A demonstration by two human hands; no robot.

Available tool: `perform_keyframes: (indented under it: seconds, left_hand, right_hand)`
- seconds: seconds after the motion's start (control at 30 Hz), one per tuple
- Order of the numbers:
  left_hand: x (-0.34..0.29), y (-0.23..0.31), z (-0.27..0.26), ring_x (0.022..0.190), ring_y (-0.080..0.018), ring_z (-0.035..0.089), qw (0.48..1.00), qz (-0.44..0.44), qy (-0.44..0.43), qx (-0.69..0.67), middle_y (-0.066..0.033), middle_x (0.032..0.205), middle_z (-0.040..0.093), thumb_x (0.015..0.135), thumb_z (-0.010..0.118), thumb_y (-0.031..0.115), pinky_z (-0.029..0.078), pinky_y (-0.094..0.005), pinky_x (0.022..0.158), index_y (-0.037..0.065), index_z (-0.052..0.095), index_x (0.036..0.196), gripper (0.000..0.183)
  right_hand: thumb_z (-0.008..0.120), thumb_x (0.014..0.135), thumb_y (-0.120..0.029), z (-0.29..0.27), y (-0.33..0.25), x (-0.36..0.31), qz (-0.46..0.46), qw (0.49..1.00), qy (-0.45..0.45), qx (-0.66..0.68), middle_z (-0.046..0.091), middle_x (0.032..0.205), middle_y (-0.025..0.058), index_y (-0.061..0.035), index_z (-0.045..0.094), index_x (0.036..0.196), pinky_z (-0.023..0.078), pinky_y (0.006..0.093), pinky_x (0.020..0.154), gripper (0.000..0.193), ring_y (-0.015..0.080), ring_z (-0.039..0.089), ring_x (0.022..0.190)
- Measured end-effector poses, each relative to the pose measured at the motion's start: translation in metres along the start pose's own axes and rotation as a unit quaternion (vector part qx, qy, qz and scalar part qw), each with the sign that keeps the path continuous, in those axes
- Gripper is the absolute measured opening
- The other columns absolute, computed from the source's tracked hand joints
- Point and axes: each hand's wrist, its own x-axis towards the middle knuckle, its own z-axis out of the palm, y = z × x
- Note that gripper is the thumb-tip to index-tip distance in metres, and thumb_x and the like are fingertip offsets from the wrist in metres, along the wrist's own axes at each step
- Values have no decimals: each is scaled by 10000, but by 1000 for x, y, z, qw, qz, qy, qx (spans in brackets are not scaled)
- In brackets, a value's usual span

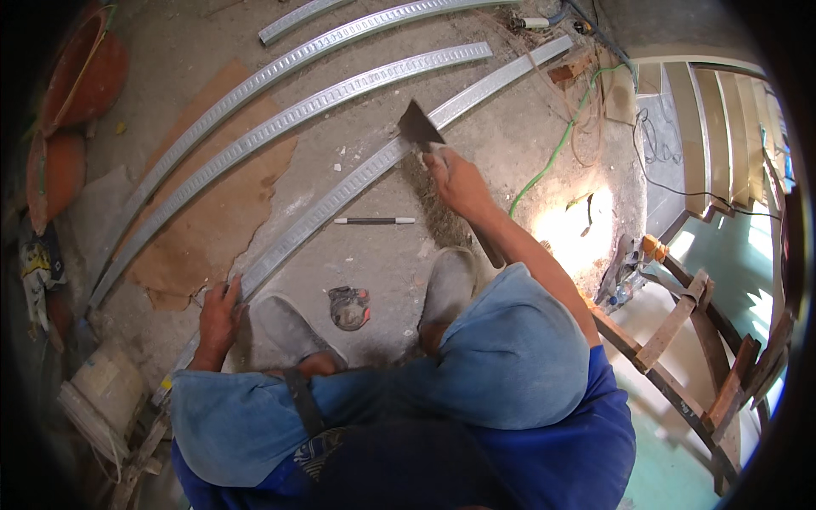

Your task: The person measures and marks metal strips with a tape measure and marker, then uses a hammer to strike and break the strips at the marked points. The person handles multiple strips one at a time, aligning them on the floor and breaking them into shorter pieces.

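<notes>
My right hand [463,185] is closed round a tool with a flat dark metal blade [420,126]. The blade is over a long galvanized metal channel [340,189] lying diagonally on the floor; whether they touch I cannot tell. Toward the channel's near left end, my left hand [223,321] grips it, fingers bent over its edge. Between the channel and my feet lies a black marker with white ends [374,221]. A dark and red tape measure [349,308] rests on the floor between my shoes.
More metal channels [374,78] lie beyond, partly over brown cardboard [221,204]. A green cable [557,153] runs along the right. A wooden ladder-like frame [671,331] stands at right. Orange tubs [81,81] and a whitish bucket [106,391] are at left.
</notes>
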Motion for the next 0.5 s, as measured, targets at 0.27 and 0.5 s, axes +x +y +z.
perform_keyframes:
  seconds: [0.27, 0.5]
  left_hand:
    - [-1, 3, -2, 1038, -370, 550, 1000, -8, 7, 26, -155, 1160, 561, 768, 770, 89, 492, -439, 880, 132, 488, 1451, 740]
    - [4, -6, 1, 1012, -383, 607, 999, -5, -24, 30, -197, 1145, 587, 811, 626, 12, 518, -452, 853, 122, 467, 1459, 676]
  right_hand:
    - [462, 1037, -452, 10, 23, -5, 18, 1000, 8, 11, 659, 887, 318, -1, 552, 1081, 483, 554, 761, 462, 528, 631, 878]
    - [452, 1057, -414, -10, 20, -26, 24, 993, 64, 92, 569, 676, 113, -25, 549, 984, 479, 381, 613, 408, 220, 599, 640]
